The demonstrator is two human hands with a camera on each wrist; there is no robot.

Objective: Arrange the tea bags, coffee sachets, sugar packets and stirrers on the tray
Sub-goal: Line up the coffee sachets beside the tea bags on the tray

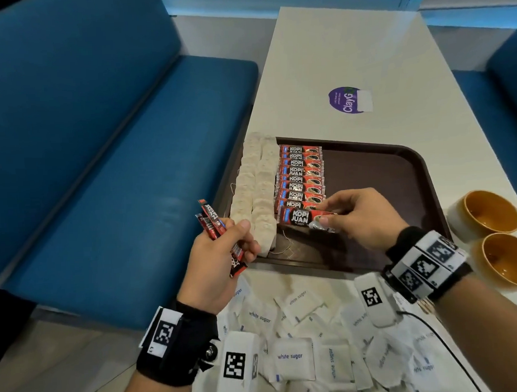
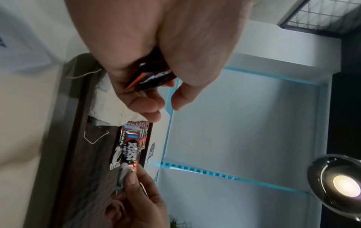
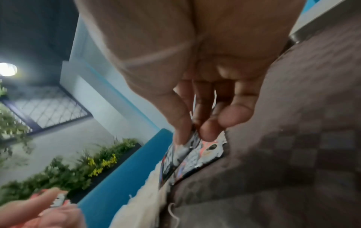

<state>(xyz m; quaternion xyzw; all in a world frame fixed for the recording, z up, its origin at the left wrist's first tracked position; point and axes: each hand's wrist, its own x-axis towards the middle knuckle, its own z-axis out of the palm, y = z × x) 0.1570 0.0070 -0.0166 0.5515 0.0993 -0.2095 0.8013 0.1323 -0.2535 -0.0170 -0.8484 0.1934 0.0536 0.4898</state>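
Now: coffee sachet [image 1: 304,219] at tray's [image 1: 398,172] 7 o'clock, row's near end | light, slick foil, best nipped by end seam | right hand [image 1: 362,218] pinches it | left hand [image 1: 221,256] clutches spare sachets [image 1: 212,220]

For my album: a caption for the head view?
Right hand lays a coffee sachet on the tray; left hand grips more.

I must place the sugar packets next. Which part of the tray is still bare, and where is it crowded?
Bare: the tray floor right of the coffee sachets, out to its far and right rims. Crowded: its left side, with tea bags beside the sachets, and the near strip, where the right hand pinches a sachet.
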